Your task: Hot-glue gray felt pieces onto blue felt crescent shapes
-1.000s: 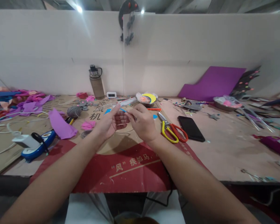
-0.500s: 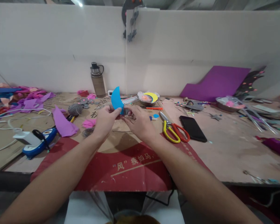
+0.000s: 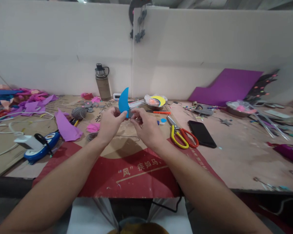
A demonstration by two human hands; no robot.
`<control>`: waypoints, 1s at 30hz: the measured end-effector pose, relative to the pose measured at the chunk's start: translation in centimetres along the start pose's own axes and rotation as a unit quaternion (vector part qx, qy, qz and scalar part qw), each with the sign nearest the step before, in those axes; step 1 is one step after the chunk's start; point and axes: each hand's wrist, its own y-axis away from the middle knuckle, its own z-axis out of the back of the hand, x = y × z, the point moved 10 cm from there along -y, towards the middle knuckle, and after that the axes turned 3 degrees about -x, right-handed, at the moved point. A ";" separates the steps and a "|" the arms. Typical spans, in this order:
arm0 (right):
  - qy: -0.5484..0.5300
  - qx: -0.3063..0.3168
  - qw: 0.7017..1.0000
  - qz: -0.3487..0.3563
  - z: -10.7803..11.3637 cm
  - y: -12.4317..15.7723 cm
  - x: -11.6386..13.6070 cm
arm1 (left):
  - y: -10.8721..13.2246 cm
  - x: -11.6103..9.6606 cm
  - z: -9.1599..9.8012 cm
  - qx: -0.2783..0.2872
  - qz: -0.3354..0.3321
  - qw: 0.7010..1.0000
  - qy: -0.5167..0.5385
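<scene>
A blue crescent-shaped piece [image 3: 123, 100], felt or foam by its look, is held up over the middle of the worktable. My left hand [image 3: 111, 123] pinches its lower part between thumb and fingers. Close beside the crescent's lower right edge, the fingertips of my right hand [image 3: 146, 126] are pressed together; whatever they hold is too small to make out. Below both hands lies a red and tan cardboard sheet [image 3: 146, 182] with printed characters. To the right of my right hand rest scissors [image 3: 179, 133] with one yellow and one red handle.
A black phone [image 3: 202, 134] lies right of the scissors. Behind stand a bottle [image 3: 103, 85] and a bowl [image 3: 155, 107] with a yellow crescent [image 3: 160, 100]. On the left are grey yarn [image 3: 79, 113], purple scraps [image 3: 67, 127] and a blue power strip [image 3: 42, 150] with white cables.
The blue crescent has turned more upright, its tip swinging slightly right. My right hand's fingertips have shifted a little to the right, away from the crescent's edge.
</scene>
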 end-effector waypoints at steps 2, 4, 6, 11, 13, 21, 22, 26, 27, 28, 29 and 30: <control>-0.008 -0.004 1.000 0.003 0.3 -0.1 0.2 | -0.2 1.0 -0.4 0.013 0.034 0.998 0.058; 0.008 -0.014 1.000 0.020 0.7 -0.2 0.8 | -0.4 2.2 -0.9 0.024 0.080 0.987 0.138; 0.037 -0.023 0.998 0.048 1.1 -0.1 1.7 | -0.7 3.1 -1.2 0.026 0.120 0.972 0.203; 0.038 -0.025 0.995 0.092 1.3 0.4 3.7 | -1.5 4.4 -0.3 -0.014 0.161 0.949 0.269; -0.011 -0.028 0.997 0.065 1.3 0.4 3.1 | -1.8 4.7 0.2 -0.028 0.161 0.948 0.275; 0.037 -0.065 0.997 0.006 1.9 -0.2 -0.1 | -1.1 3.9 -1.5 0.051 0.128 0.969 0.204; 0.066 -0.068 0.995 0.024 2.0 -0.2 0.1 | -0.9 3.6 -1.8 0.066 0.120 0.973 0.188; 0.142 -0.061 0.986 0.067 1.7 -0.2 0.1 | -0.1 2.1 -2.7 0.109 0.067 0.983 0.133; 0.153 -0.056 0.984 0.072 1.6 -0.2 0.0 | 0.1 1.7 -2.9 0.119 0.054 0.984 0.121; 0.162 -0.048 0.983 0.076 1.4 -0.2 0.0 | 0.3 1.3 -3.0 0.128 0.043 0.985 0.106; 0.172 -0.039 0.981 0.079 1.2 -0.3 -0.1 | 0.4 1.0 -3.1 0.135 0.035 0.986 0.091; 0.179 -0.033 0.980 0.079 1.1 -0.3 -0.1 | 0.5 0.8 -3.3 0.142 0.031 0.986 0.080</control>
